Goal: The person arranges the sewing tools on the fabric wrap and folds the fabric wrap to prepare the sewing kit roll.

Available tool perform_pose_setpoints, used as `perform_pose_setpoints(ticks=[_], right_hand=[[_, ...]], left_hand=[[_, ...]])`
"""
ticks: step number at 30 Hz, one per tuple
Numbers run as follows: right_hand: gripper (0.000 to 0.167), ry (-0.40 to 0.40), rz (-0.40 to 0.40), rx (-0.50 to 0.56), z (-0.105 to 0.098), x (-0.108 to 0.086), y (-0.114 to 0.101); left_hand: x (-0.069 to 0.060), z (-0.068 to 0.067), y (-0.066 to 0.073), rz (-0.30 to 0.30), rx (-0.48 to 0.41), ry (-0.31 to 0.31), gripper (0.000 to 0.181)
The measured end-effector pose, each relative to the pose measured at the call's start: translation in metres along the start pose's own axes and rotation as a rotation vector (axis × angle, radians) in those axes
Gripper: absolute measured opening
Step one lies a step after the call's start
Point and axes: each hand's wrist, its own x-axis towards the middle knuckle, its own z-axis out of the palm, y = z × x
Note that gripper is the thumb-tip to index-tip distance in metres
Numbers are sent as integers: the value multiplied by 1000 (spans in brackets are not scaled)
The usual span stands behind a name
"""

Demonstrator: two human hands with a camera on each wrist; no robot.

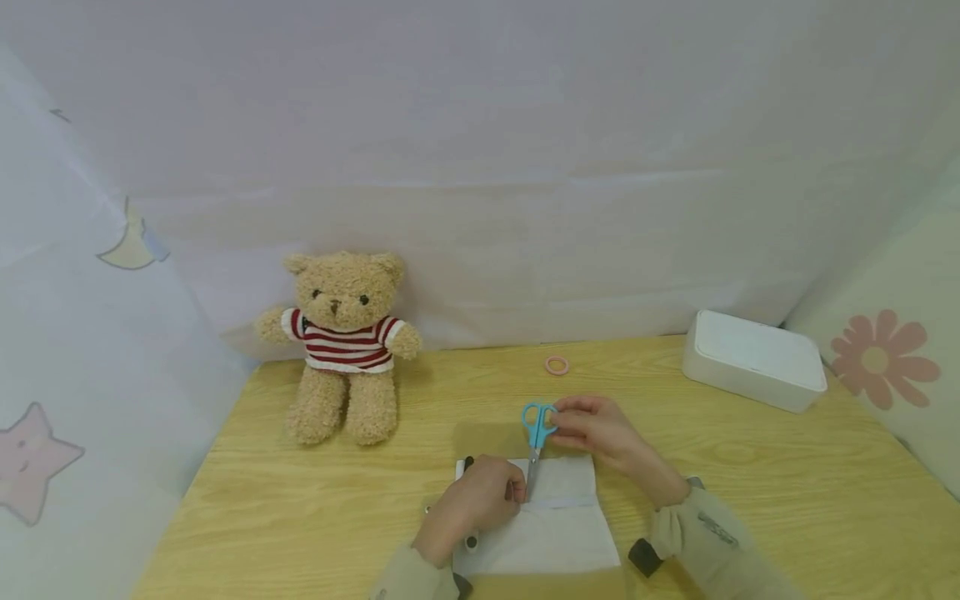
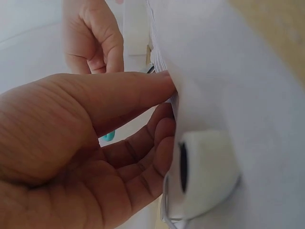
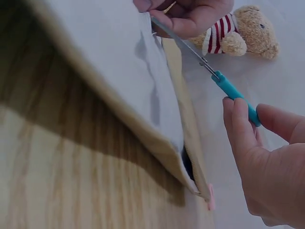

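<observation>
My left hand (image 1: 483, 493) pinches the edge of a white cloth (image 1: 555, 542) between thumb and fingers. In the right wrist view the cloth has a tan layer (image 3: 112, 119) beneath it. My right hand (image 1: 600, 432) holds a pair of scissors (image 1: 538, 433) by its light-blue handles. The metal blades (image 3: 183, 45) point at the pinched edge, with their tips close to the left fingers. Whether the blades are touching cloth or thread is hard to tell. A white cylinder with a dark end (image 2: 209, 174) lies against the cloth beside the left hand.
A teddy bear (image 1: 348, 346) in a striped shirt sits at the back left of the wooden table (image 1: 300, 500). Behind the scissors lies a pink ring (image 1: 557, 365). At the back right is a white lidded box (image 1: 753, 362). A pale wall rises behind.
</observation>
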Motion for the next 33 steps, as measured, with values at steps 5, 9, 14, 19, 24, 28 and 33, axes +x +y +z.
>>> perform_pose_setpoints(ticks=[5,9,14,19,24,28,33], right_hand=[[27,10,-1,14,-1,4,4],[30,13,21,-11,0,6,6],[28,-6,50,-48,2,7,11],[30,-39,66,-67,5,6,15],[31,-63,81,-93,5,6,19],[32,-67,101,-90,4,5,22],[31,-70,117,-86,6,4,25]], left_hand=[[1,1,0,-6,-6,5,24],[1,1,0,-19,-9,0,23],[1,0,0,-12,-16,0,22],[0,-2,0,14,-35,7,20],[-1,-3,1,31,-53,14,18],[0,-4,1,45,-53,29,19],[0,-3,3,17,-40,37,19]])
